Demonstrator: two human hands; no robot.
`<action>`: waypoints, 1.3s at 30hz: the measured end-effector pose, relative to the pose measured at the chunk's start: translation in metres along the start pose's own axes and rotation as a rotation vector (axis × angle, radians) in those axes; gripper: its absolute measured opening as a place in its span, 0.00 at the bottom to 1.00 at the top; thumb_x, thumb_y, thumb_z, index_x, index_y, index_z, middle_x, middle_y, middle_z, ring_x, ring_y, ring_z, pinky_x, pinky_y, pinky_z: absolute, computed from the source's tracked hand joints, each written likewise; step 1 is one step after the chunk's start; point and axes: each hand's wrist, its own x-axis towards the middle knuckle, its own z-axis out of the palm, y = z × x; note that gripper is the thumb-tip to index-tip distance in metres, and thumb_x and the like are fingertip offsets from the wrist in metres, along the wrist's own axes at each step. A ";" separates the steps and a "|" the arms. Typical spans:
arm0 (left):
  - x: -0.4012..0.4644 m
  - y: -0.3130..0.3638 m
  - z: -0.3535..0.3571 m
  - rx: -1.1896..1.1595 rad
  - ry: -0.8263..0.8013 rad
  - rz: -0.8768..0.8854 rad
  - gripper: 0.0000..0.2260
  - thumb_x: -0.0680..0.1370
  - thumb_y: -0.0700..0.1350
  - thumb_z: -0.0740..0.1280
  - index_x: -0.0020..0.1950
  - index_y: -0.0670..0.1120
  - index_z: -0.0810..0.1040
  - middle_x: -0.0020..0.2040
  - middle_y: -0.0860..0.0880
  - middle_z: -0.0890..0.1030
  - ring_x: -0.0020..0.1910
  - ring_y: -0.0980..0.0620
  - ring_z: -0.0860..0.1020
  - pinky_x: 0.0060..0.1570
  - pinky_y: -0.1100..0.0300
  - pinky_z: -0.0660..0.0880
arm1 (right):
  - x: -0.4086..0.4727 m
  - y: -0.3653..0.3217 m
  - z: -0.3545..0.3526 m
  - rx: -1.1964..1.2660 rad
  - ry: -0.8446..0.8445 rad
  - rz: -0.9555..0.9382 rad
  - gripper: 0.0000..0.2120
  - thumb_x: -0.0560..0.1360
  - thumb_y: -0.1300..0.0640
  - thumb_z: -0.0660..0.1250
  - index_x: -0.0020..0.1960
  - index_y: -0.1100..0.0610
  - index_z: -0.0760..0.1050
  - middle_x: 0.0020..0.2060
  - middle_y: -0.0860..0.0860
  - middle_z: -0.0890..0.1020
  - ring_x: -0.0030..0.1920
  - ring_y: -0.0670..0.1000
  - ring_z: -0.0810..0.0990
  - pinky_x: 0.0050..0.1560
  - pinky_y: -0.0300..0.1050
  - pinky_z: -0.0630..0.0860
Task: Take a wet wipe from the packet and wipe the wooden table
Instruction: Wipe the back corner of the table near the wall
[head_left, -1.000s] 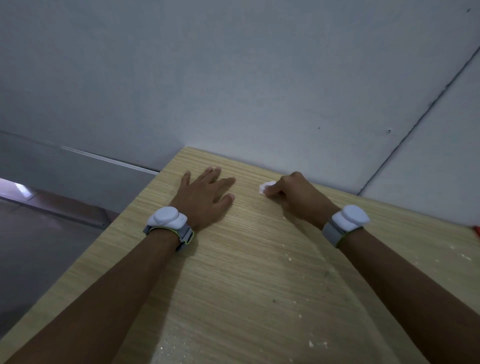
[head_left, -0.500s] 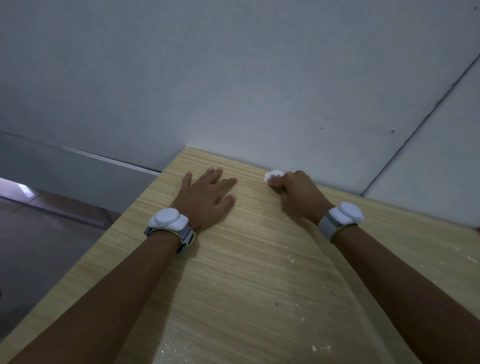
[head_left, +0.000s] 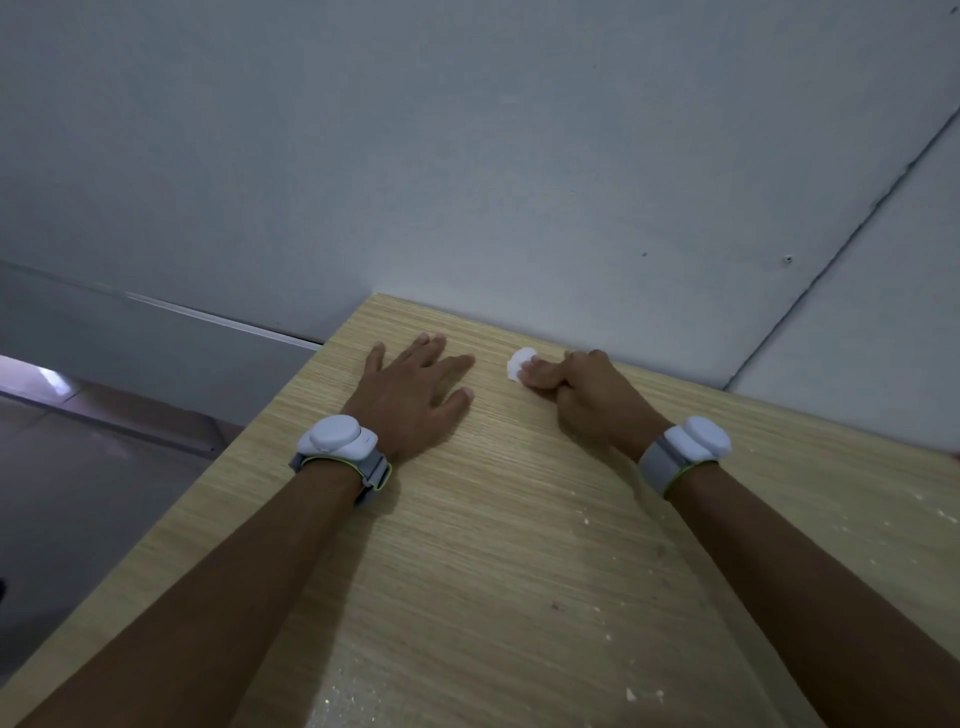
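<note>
Wipe (head_left: 519, 362): small white wad at the table's (head_left: 519, 519) far edge, near the wall (head_left: 467, 156), pinched under your right fingertips.
Left hand (head_left: 415, 389): flat on the wood, fingers spread, holding nothing.
Right hand (head_left: 582, 392): fingers curled over the wipe, pressing it down.
Progress: wipe is out and wiping looks under way at the far side; white crumbs (head_left: 634, 693) on the near right part suggest that area is left.
Not visible: the packet is out of frame; most of the wipe is hidden by your fingers.
</note>
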 end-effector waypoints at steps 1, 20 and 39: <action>0.000 0.000 0.000 -0.002 0.001 0.001 0.27 0.79 0.68 0.50 0.78 0.64 0.61 0.82 0.53 0.59 0.82 0.55 0.52 0.78 0.36 0.45 | 0.002 0.003 -0.003 -0.007 0.042 0.017 0.12 0.84 0.59 0.61 0.55 0.50 0.83 0.39 0.37 0.84 0.46 0.43 0.83 0.52 0.30 0.73; 0.000 0.002 0.002 -0.003 0.002 0.001 0.28 0.79 0.68 0.51 0.78 0.64 0.61 0.82 0.54 0.59 0.82 0.55 0.52 0.78 0.36 0.46 | -0.011 0.008 -0.013 -0.087 0.005 0.150 0.11 0.82 0.58 0.64 0.53 0.54 0.86 0.46 0.54 0.88 0.50 0.54 0.84 0.54 0.51 0.79; 0.001 0.001 0.002 -0.005 -0.001 0.004 0.27 0.79 0.68 0.51 0.78 0.65 0.61 0.83 0.54 0.58 0.82 0.55 0.51 0.78 0.36 0.45 | -0.025 0.020 -0.022 -0.190 0.028 0.192 0.10 0.80 0.63 0.65 0.50 0.58 0.86 0.40 0.56 0.86 0.41 0.54 0.82 0.44 0.50 0.76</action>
